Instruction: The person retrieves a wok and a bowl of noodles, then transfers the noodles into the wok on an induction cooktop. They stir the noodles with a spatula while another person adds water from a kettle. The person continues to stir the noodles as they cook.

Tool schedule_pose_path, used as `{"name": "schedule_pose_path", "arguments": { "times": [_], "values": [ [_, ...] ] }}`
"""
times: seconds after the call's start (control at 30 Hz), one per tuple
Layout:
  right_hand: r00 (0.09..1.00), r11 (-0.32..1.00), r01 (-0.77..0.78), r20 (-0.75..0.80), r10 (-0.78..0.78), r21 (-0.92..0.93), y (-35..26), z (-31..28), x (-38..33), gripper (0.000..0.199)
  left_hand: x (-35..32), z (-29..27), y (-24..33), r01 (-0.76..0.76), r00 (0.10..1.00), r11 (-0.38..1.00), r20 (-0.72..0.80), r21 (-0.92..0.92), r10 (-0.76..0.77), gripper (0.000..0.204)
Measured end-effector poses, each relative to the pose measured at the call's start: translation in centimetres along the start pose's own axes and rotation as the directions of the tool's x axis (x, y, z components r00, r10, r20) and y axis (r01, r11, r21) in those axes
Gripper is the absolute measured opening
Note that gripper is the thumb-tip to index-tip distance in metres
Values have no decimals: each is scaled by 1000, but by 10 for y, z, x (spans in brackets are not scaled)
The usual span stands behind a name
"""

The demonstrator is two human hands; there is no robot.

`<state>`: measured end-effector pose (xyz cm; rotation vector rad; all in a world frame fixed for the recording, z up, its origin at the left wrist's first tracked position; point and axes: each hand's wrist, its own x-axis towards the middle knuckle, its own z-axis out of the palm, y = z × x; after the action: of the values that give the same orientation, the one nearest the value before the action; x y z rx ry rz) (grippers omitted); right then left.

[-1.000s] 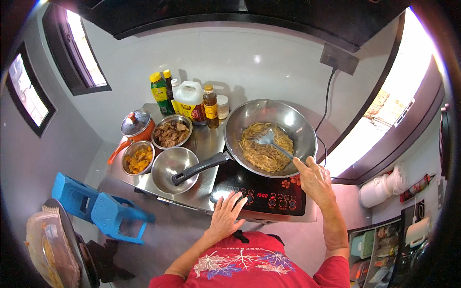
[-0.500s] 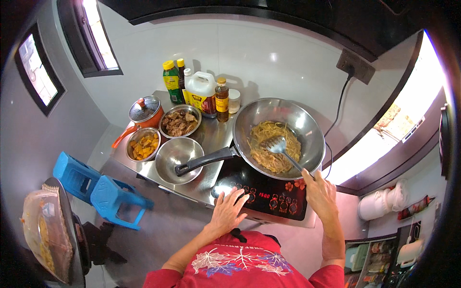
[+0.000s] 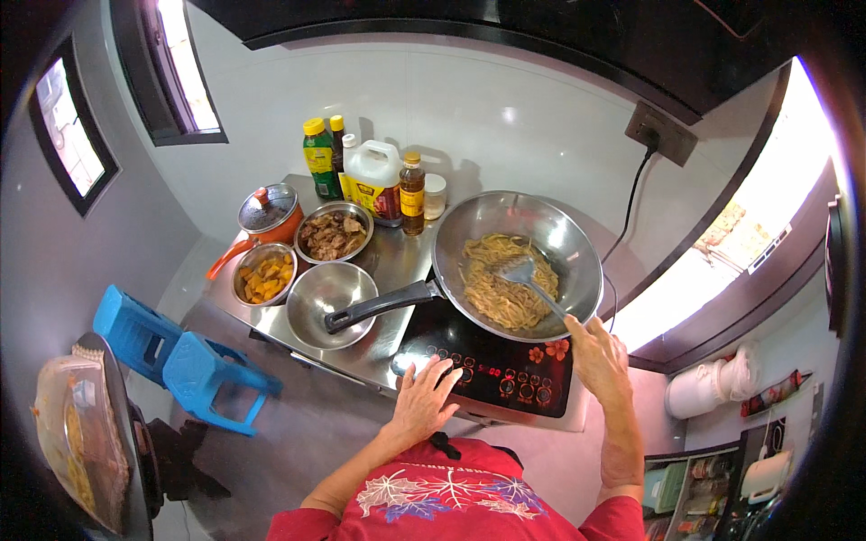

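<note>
My right hand (image 3: 599,359) is closed round the handle of a metal spatula (image 3: 534,287), whose blade rests among the noodle-like strands (image 3: 507,302) in a steel wok (image 3: 575,236). The wok sits on a black induction cooktop (image 3: 541,410) with lit red symbols. Fingers spread, my left hand (image 3: 424,399) lies at the front left edge of the cooktop's control panel and holds nothing. The wok's black handle (image 3: 383,305) reaches left over a bare steel bowl (image 3: 316,293).
Left of the wok stand a bowl of cooked meat (image 3: 336,236), a bowl of orange chunks (image 3: 266,275) and an orange lidded pot (image 3: 281,219). Sauce bottles (image 3: 412,194) and a white jug (image 3: 374,171) line the wall. Blue stools (image 3: 209,379) stand on the floor at left.
The spatula blade has shifted slightly within the strands, which now lie differently in the wok. My left hand stays by the panel. The whole view has shifted a little.
</note>
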<state>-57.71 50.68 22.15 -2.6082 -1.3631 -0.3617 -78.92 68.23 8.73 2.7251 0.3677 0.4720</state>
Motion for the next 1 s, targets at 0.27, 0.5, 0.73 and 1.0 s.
{"name": "schedule_pose_path", "arguments": {
  "times": [0.27,0.5,0.73,1.0],
  "values": [
    [987,999,24,157,-19,-31,-4,-17,-9,36,0,-3,-1,-9,1000,1000,11,2,9,68],
    [999,999,-32,-11,32,-19,0,15,15,32,1,-3,-9,-56,998,993,-49,-104,51,58],
    [994,1000,2,110,-5,27,-16,-17,-14,35,-2,-25,-41,150,919,971,-335,-185,-206,55],
    [993,996,-86,-72,89,39,-2,14,3,29,0,-23,-46,225,935,876,-156,-427,-317,68]
  ]
}}
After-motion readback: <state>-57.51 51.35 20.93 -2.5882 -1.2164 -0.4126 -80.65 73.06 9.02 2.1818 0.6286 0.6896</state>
